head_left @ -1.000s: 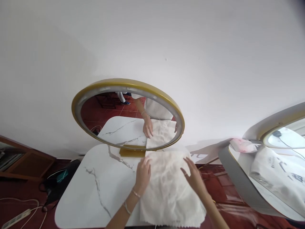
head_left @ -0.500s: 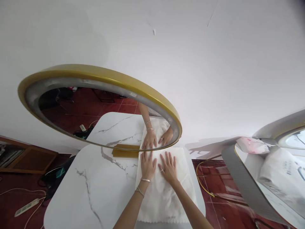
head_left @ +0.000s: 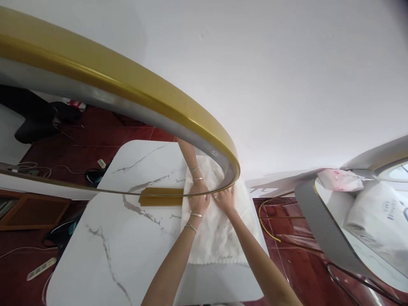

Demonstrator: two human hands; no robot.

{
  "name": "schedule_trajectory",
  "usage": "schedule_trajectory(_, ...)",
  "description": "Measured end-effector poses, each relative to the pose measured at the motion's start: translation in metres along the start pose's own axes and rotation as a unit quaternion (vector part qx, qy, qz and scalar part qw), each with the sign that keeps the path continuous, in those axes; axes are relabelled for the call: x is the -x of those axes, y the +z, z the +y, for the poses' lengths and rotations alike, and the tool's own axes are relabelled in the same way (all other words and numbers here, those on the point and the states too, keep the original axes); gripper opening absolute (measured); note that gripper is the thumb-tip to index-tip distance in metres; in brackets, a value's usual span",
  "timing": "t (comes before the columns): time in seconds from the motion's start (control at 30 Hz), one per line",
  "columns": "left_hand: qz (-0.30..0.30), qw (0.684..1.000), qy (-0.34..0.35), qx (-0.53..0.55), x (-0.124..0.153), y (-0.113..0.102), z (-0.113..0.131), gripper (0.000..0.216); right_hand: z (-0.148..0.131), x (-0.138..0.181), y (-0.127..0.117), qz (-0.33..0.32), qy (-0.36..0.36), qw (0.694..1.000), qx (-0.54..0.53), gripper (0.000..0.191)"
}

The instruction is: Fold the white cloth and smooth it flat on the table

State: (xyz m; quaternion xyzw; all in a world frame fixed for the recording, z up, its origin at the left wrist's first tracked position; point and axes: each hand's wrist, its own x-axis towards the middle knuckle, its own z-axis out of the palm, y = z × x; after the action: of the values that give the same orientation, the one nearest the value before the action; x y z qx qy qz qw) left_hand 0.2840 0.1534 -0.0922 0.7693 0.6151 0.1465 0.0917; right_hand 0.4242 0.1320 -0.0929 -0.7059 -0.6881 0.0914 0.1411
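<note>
A white fluffy cloth (head_left: 219,242) with a scalloped near edge lies on the white marble-patterned table (head_left: 102,272). Wearing two bracelets, my left hand (head_left: 199,205) rests on the cloth's far left part, its thumb apart and its fingertips hard to make out against the mirror's lower rim. My right hand (head_left: 225,199), with a ring, lies on the cloth beside it, open, fingers spread near the same rim. The large gold-rimmed mirror (head_left: 191,114) stands beyond both hands and reflects my left arm and the cloth.
A gold mirror base (head_left: 162,200) sits on the table left of the cloth. To the right, another marble-topped table (head_left: 366,250) bears a pink-and-white packet (head_left: 340,180) and a white bag (head_left: 379,223). A power strip (head_left: 42,268) lies on the red floor (head_left: 19,276) at the left.
The cloth's near edge has slid away from me toward the mirror, and more table shows in front. Both hands have moved forward with it. The mirror appears larger as the view shifted.
</note>
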Motion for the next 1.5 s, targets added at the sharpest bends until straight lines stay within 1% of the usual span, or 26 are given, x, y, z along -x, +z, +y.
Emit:
schedule_trajectory(0.07, -0.009, 1.0, 0.001, 0.002, -0.007, 0.003, 0.008, 0.045, 0.019, -0.005, -0.005, 0.022, 0.045, 0.998, 0.024, 0.047)
schedule_trajectory(0.13, -0.019, 0.999, 0.03, 0.013, -0.011, 0.005, 0.018, 0.047, 0.037, -0.007, -0.011, 0.042, 0.072, 0.995, 0.047, 0.049)
schedule_trajectory(0.2, -0.034, 0.996, 0.081, 0.031, -0.015, 0.007, 0.03, 0.047, 0.052, -0.006, -0.018, 0.05, 0.091, 0.993, 0.054, 0.05)
schedule_trajectory(0.27, -0.056, 0.986, 0.147, 0.053, -0.018, 0.008, 0.042, 0.046, 0.064, -0.001, -0.023, 0.053, 0.11, 0.991, 0.059, 0.051)
schedule_trajectory(0.33, -0.076, 0.972, 0.212, 0.066, -0.018, 0.007, 0.05, 0.05, 0.073, 0.01, -0.028, 0.057, 0.107, 0.99, 0.07, 0.053)
schedule_trajectory(0.37, -0.081, 0.967, 0.232, 0.067, -0.016, 0.006, 0.053, 0.052, 0.075, 0.018, -0.029, 0.059, 0.091, 0.991, 0.074, 0.053)
schedule_trajectory(0.43, -0.079, 0.965, 0.244, 0.061, -0.006, 0.002, 0.054, 0.055, 0.077, 0.042, -0.033, 0.061, 0.039, 0.994, 0.078, 0.053)
schedule_trajectory(0.5, -0.067, 0.969, 0.235, 0.049, 0.014, -0.005, 0.05, 0.057, 0.073, 0.077, -0.035, 0.053, -0.019, 0.996, 0.076, 0.054)
schedule_trajectory(0.6, -0.051, 0.973, 0.221, 0.036, 0.062, -0.017, 0.035, 0.059, 0.055, 0.145, -0.037, 0.026, -0.082, 0.993, 0.08, 0.062)
schedule_trajectory(0.7, -0.029, 0.98, 0.193, 0.034, 0.127, -0.027, 0.015, 0.05, 0.033, 0.21, -0.035, 0.013, -0.087, 0.991, 0.1, 0.067)
schedule_trajectory(0.77, -0.011, 0.983, 0.177, 0.037, 0.169, -0.032, 0.004, 0.042, 0.024, 0.236, -0.032, 0.015, -0.082, 0.991, 0.107, 0.069)
schedule_trajectory(0.8, -0.012, 0.984, 0.175, 0.035, 0.186, -0.035, 0.0, 0.042, 0.022, 0.242, -0.031, 0.015, -0.081, 0.991, 0.108, 0.069)
schedule_trajectory(0.87, -0.034, 0.984, 0.176, 0.024, 0.207, -0.037, -0.002, 0.049, 0.023, 0.241, -0.03, 0.011, -0.084, 0.991, 0.106, 0.068)
schedule_trajectory(0.9, -0.048, 0.983, 0.178, 0.017, 0.209, -0.038, -0.001, 0.056, 0.025, 0.234, -0.031, 0.009, -0.086, 0.991, 0.104, 0.068)
schedule_trajectory(0.97, -0.064, 0.98, 0.186, 0.007, 0.197, -0.037, 0.005, 0.068, 0.035, 0.214, -0.032, 0.01, -0.085, 0.991, 0.099, 0.067)
schedule_trajectory(1.03, -0.063, 0.979, 0.196, 0.008, 0.167, -0.031, 0.013, 0.07, 0.048, 0.188, -0.034, 0.018, -0.075, 0.993, 0.095, 0.064)
schedule_trajectory(1.2, -0.061, 0.974, 0.218, 0.02, 0.074, -0.013, 0.031, 0.067, 0.081, 0.119, -0.038, 0.02, -0.046, 0.993, 0.103, 0.058)
schedule_trajectory(1.27, -0.065, 0.973, 0.222, 0.02, 0.048, -0.009, 0.036, 0.066, 0.088, 0.097, -0.039, 0.025, -0.038, 0.993, 0.111, 0.058)
schedule_trajectory(1.3, -0.065, 0.973, 0.219, 0.02, 0.041, -0.008, 0.038, 0.065, 0.09, 0.09, -0.04, 0.027, -0.039, 0.992, 0.114, 0.058)
schedule_trajectory(1.33, -0.065, 0.974, 0.215, 0.021, 0.039, -0.007, 0.04, 0.061, 0.09, 0.086, -0.04, 0.027, -0.045, 0.992, 0.114, 0.056)
schedule_trajectory(1.4, -0.062, 0.977, 0.205, 0.026, 0.049, -0.007, 0.044, 0.051, 0.089, 0.088, -0.041, 0.031, -0.063, 0.992, 0.108, 0.052)
schedule_trajectory(1.43, -0.06, 0.977, 0.202, 0.03, 0.061, -0.008, 0.045, 0.048, 0.088, 0.095, -0.041, 0.035, -0.069, 0.992, 0.104, 0.05)
schedule_trajectory(1.5, -0.055, 0.976, 0.207, 0.037, 0.095, -0.014, 0.045, 0.05, 0.082, 0.12, -0.04, 0.046, -0.076, 0.991, 0.098, 0.051)
